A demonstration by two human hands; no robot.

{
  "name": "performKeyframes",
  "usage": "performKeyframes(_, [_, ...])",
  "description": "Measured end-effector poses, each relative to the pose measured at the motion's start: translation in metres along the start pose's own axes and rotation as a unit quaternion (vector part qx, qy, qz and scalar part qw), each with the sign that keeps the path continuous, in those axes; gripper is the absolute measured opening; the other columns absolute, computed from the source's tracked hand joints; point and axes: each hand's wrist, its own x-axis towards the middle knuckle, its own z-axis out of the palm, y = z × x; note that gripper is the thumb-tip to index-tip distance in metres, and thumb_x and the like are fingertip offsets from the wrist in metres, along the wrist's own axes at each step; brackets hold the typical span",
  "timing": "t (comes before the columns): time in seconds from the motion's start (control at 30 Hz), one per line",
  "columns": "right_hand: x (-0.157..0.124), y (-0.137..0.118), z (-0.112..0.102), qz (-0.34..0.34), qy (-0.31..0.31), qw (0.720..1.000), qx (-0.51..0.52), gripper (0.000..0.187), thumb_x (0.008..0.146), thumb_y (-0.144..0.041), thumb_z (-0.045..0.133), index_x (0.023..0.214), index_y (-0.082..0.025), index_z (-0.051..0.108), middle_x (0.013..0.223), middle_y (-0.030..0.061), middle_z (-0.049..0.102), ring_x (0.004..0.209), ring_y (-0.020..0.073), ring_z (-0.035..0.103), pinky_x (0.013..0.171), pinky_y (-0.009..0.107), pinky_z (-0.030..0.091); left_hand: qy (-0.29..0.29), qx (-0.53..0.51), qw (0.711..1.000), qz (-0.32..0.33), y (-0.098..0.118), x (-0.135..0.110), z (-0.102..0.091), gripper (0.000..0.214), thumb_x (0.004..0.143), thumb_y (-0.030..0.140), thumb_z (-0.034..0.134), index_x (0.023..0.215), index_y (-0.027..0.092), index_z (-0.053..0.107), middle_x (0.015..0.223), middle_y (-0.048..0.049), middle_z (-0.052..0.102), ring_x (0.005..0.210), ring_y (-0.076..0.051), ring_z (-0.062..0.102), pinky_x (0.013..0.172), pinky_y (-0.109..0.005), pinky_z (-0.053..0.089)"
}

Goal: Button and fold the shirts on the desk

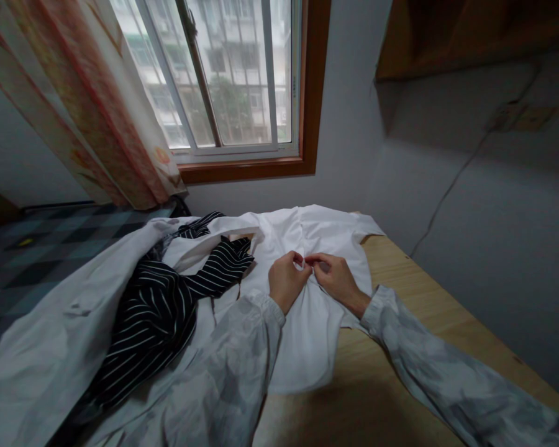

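Observation:
A white shirt (307, 323) lies spread on a wooden table (400, 347). My left hand (286, 279) and my right hand (334, 276) meet over its middle, both pinching the cloth at the same small spot, fingertips almost touching. Whatever small part sits between the fingertips is too small to make out. Both arms wear pale loose sleeves.
A black garment with white stripes (158, 316) lies on more white cloth (41, 347) to the left. Behind are a window (233, 74), a patterned curtain (88, 105) and a checked surface (41, 248). A grey wall (484, 248) with a cable runs along the table's right side.

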Motion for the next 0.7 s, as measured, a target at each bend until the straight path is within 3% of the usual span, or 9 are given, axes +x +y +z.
performKeyframes(0.13, [0.001, -0.001, 0.000, -0.016, 0.002, 1.000, -0.019, 0.025, 0.092, -0.016, 0.061, 0.104, -0.024, 0.081, 0.103, 0.0048, 0.083, 0.096, 0.0238, 0.077, 0.093, 0.037, 0.059, 0.012, -0.032, 0.999, 0.004, -0.003, 0.002, 0.002, 0.016, 0.083, 0.032, 0.080, 0.095, 0.021, 0.079, 0.094, -0.0052, 0.082, 0.086, -0.022, 0.074, 0.078, -0.031, 0.048])
performKeyframes(0.27, [0.004, 0.001, 0.000, -0.028, 0.017, 0.999, -0.012, 0.018, 0.094, -0.022, 0.062, 0.102, -0.023, 0.078, 0.103, 0.0072, 0.080, 0.098, 0.0244, 0.074, 0.094, 0.038, 0.059, -0.006, -0.176, 0.984, 0.003, -0.010, 0.007, 0.004, 0.017, 0.081, 0.029, 0.080, 0.094, 0.018, 0.080, 0.087, -0.0035, 0.080, 0.067, -0.015, 0.065, 0.068, -0.028, 0.048])
performKeyframes(0.47, [0.008, 0.012, -0.003, 0.046, 0.024, 0.994, 0.094, 0.020, 0.095, -0.037, 0.067, 0.104, -0.021, 0.076, 0.104, 0.0077, 0.079, 0.100, 0.0239, 0.073, 0.095, 0.037, 0.060, -0.104, -0.420, 0.899, -0.073, -0.018, 0.014, 0.012, 0.041, 0.072, 0.048, 0.090, 0.092, 0.013, 0.080, 0.074, -0.0048, 0.075, 0.056, -0.013, 0.061, 0.053, -0.025, 0.046])
performKeyframes(0.57, [0.009, 0.019, -0.004, 0.075, 0.015, 0.990, 0.116, 0.025, 0.093, -0.042, 0.070, 0.104, -0.021, 0.078, 0.104, 0.0072, 0.080, 0.097, 0.0237, 0.074, 0.093, 0.037, 0.060, -0.124, -0.455, 0.878, -0.081, -0.020, 0.016, 0.014, 0.043, 0.069, 0.050, 0.093, 0.087, 0.013, 0.080, 0.071, -0.0047, 0.074, 0.056, -0.012, 0.062, 0.053, -0.024, 0.047])
performKeyframes(0.7, [0.009, 0.026, -0.003, 0.099, 0.010, 0.986, 0.132, 0.027, 0.091, -0.043, 0.072, 0.103, -0.020, 0.080, 0.102, 0.0073, 0.082, 0.094, 0.0239, 0.075, 0.090, 0.037, 0.060, -0.117, -0.442, 0.887, -0.060, -0.019, 0.015, 0.014, 0.035, 0.075, 0.044, 0.088, 0.089, 0.013, 0.080, 0.073, -0.0051, 0.075, 0.056, -0.013, 0.063, 0.054, -0.024, 0.050])
